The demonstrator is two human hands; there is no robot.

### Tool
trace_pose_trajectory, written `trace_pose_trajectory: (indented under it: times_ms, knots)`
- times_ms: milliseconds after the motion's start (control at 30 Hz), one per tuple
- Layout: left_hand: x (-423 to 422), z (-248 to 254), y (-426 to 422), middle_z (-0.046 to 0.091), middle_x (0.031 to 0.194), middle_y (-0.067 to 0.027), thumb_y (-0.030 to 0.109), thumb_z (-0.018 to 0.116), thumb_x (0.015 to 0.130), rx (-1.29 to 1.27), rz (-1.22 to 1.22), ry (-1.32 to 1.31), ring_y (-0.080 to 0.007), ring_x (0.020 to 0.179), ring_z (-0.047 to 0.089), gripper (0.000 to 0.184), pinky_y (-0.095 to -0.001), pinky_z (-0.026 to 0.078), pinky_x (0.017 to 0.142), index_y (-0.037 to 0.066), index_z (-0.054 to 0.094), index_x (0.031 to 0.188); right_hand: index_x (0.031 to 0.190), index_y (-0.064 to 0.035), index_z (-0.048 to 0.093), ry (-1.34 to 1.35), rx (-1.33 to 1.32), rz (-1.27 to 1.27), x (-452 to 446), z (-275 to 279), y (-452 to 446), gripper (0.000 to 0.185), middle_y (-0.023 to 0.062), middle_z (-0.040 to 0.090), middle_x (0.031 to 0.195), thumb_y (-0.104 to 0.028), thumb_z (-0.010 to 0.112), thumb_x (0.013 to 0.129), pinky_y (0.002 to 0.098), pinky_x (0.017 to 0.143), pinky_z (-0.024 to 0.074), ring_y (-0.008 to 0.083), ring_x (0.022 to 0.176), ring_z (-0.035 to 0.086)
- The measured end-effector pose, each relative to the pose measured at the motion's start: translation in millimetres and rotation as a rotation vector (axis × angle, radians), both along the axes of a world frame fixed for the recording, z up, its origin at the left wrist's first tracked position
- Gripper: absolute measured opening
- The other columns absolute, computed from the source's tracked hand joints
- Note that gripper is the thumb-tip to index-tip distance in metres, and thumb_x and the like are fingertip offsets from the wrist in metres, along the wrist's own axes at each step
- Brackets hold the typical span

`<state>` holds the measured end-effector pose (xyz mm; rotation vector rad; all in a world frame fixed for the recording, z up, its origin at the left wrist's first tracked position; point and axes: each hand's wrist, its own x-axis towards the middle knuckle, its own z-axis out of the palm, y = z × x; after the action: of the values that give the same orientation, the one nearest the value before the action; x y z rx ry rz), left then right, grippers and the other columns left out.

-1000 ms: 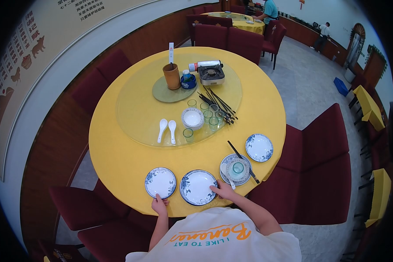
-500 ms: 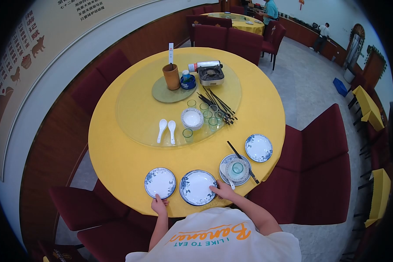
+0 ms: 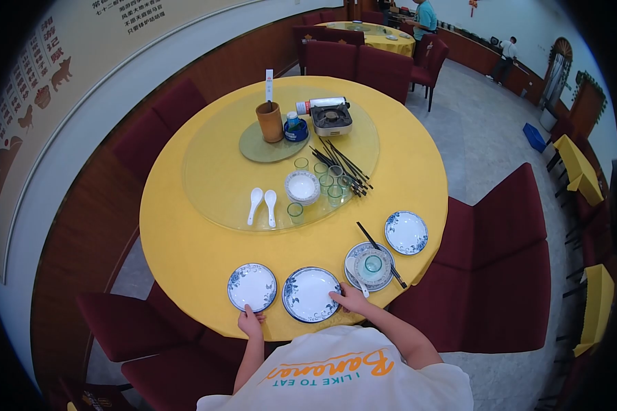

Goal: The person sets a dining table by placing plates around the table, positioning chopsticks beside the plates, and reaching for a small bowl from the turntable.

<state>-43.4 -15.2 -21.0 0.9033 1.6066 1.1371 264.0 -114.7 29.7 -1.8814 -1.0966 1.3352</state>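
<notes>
My left hand (image 3: pixel 251 320) grips the near rim of a white plate with blue flowers (image 3: pixel 251 284), thumb on top and fingers underneath. By its right rim, my right hand (image 3: pixel 352 300) holds a larger plate of the same pattern (image 3: pixel 308 293), its thumb over the edge. Both plates are at the front edge of the yellow table. Just right of them is a place setting: a plate bearing a bowl (image 3: pixel 372 277) with a green glass (image 3: pixel 373 263) inside, a white spoon (image 3: pixel 358 279) and a pair of black chopsticks (image 3: pixel 389 263). Beyond it lies another plate (image 3: pixel 406 233).
On the glass turntable (image 3: pixel 219 185) are two white spoons (image 3: pixel 255 205), stacked bowls (image 3: pixel 301 186), several green glasses (image 3: pixel 334 196), loose chopsticks (image 3: pixel 346 164), a brown holder (image 3: pixel 269 122) and a portable gas stove (image 3: pixel 332 120). Dark red chairs (image 3: pixel 504 274) surround the yellow table (image 3: pixel 185 267).
Almost nothing differs. Both hands keep their hold on the same plates, and the view has shifted only very slightly.
</notes>
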Motion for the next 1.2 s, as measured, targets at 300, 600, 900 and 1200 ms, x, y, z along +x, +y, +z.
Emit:
trace_pose_trajectory:
  times_ms: [300,600,900,1200]
  knots:
    - [-0.7,-1.3,0.6,0.057,0.055,-0.0095,0.031,0.045,0.093,-0.019,0.009,0.018,-0.0135,0.039,0.054,0.040,-0.0216,0.040,0.034,-0.001,0.054,0.070,0.099,0.0024,0.049,0.003,-0.002,0.004,0.5,-2.3,-0.1,0.059,0.0108,0.058,0.066,-0.053,0.055,0.079,0.0289,0.045,0.0471,0.0175,0.049,0.059]
    - [-1.1,-0.3,0.2,0.057,0.055,-0.0089,0.031,0.045,0.093,-0.021,0.002,0.009,-0.0134,0.039,0.055,0.040,-0.0220,0.040,0.034,-0.001,0.054,0.071,0.100,0.0026,0.050,0.004,0.008,-0.010,-0.3,-3.2,-1.2,0.059,0.0103,0.058,0.066,-0.052,0.055,0.079,0.0288,0.045,0.0470,0.0173,0.049,0.058]
    - [-1.1,-1.3,-0.1,0.056,0.055,-0.0091,0.032,0.045,0.093,-0.009,-0.010,0.009,-0.0136,0.039,0.054,0.040,-0.0218,0.040,0.034,-0.001,0.052,0.071,0.099,0.0023,0.050,0.008,0.014,-0.015,-1.0,0.4,-1.3,0.058,0.0098,0.057,0.065,-0.052,0.055,0.079,0.0288,0.045,0.0464,0.0171,0.048,0.058]
    - [-1.7,-2.6,-0.1,0.056,0.056,-0.0094,0.032,0.044,0.093,-0.016,-0.011,0.009,-0.0137,0.040,0.055,0.040,-0.0218,0.040,0.034,-0.001,0.052,0.072,0.100,0.0025,0.050,0.001,0.009,-0.020,-1.5,-0.3,-1.4,0.059,0.0101,0.057,0.066,-0.052,0.055,0.079,0.0286,0.045,0.0466,0.0168,0.049,0.058]
